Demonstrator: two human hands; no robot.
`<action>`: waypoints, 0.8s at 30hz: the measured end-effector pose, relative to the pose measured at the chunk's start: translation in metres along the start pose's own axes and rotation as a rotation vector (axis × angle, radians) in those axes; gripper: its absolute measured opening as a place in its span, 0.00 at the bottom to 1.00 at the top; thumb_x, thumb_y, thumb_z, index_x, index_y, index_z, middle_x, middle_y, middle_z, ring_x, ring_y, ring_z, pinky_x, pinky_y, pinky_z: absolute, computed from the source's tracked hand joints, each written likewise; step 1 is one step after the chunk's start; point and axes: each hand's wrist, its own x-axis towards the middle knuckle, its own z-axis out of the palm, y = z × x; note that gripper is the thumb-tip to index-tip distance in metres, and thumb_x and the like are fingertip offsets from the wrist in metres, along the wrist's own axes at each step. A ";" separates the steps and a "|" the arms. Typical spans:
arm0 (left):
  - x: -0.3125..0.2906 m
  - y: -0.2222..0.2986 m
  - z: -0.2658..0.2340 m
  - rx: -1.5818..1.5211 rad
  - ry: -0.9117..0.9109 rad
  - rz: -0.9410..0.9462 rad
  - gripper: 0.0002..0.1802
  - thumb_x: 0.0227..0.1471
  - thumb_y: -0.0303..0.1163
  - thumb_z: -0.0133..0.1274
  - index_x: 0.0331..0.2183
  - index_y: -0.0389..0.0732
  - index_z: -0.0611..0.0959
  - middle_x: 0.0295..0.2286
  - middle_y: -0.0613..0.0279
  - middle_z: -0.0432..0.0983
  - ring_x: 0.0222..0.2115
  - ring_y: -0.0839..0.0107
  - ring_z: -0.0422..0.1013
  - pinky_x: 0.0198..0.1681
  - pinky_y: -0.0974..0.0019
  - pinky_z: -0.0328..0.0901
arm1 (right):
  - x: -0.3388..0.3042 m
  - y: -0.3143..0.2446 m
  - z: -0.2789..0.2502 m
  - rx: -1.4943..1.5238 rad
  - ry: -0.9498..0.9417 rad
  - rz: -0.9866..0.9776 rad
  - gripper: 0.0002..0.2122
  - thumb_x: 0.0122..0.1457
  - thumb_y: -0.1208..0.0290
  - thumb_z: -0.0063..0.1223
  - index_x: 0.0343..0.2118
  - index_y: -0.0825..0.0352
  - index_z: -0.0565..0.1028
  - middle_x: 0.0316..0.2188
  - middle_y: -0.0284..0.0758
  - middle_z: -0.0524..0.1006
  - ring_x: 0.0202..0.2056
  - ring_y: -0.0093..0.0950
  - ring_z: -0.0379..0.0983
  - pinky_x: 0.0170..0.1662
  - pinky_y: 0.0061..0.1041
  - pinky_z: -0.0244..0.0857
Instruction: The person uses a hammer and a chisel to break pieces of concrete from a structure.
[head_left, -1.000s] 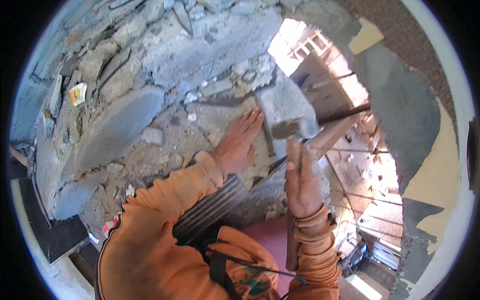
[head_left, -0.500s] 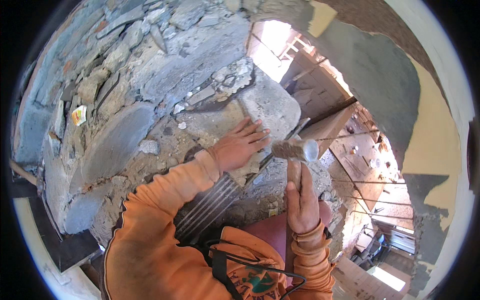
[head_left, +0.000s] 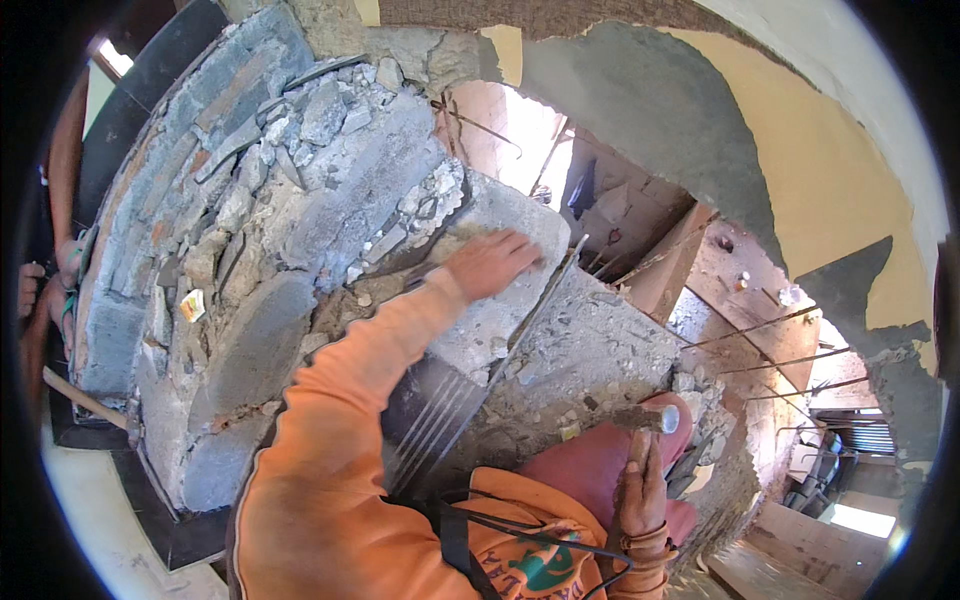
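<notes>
My left hand (head_left: 492, 264) rests with its fingers stretched out on a grey concrete slab (head_left: 475, 325), close to the slab's upper right part. A thin steel bar (head_left: 545, 305) runs along the slab's right side. My right hand (head_left: 640, 495) is wrapped round the wooden handle of a hammer, held low and to the right, near my knee. The short, heavy hammer head (head_left: 648, 417) points up, its metal face bright and turned right. Below the slab lies a dark step tread (head_left: 435, 410) with pale stripes.
Broken stone and mortar rubble (head_left: 240, 190) covers the left. A wooden tool handle (head_left: 85, 397) leans at the left edge, near another person's leg (head_left: 65, 190). To the right, bare rebar (head_left: 755, 333) crosses an opening above a lower level, beside a chipped wall (head_left: 670, 110).
My right hand has lowered the hammer, down and right, away from the slab. My left hand has shifted over the slab. The view has turned, and another person's leg now shows at left.
</notes>
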 end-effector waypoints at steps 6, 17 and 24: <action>0.021 -0.011 0.035 -0.061 0.124 -0.190 0.11 0.54 0.35 0.51 0.37 0.39 0.77 0.36 0.52 0.73 0.40 0.53 0.70 0.43 0.54 0.66 | -0.014 0.005 -0.007 -0.078 -0.002 0.008 0.24 0.65 0.68 0.41 0.60 0.74 0.56 0.33 0.46 0.76 0.30 0.37 0.74 0.35 0.32 0.68; 0.050 -0.016 0.037 -0.146 0.151 -0.390 0.12 0.54 0.36 0.50 0.34 0.37 0.78 0.34 0.43 0.75 0.36 0.43 0.71 0.41 0.47 0.65 | -0.016 -0.005 -0.024 -0.017 0.027 -0.126 0.23 0.65 0.69 0.39 0.59 0.77 0.58 0.53 0.55 0.68 0.57 0.47 0.64 0.57 0.34 0.57; 0.070 0.069 -0.033 -0.277 0.297 0.152 0.13 0.51 0.35 0.57 0.34 0.37 0.76 0.31 0.50 0.73 0.30 0.49 0.71 0.33 0.56 0.67 | -0.018 0.015 -0.018 0.066 0.022 -0.116 0.23 0.64 0.71 0.39 0.59 0.78 0.57 0.54 0.53 0.67 0.56 0.46 0.64 0.58 0.34 0.56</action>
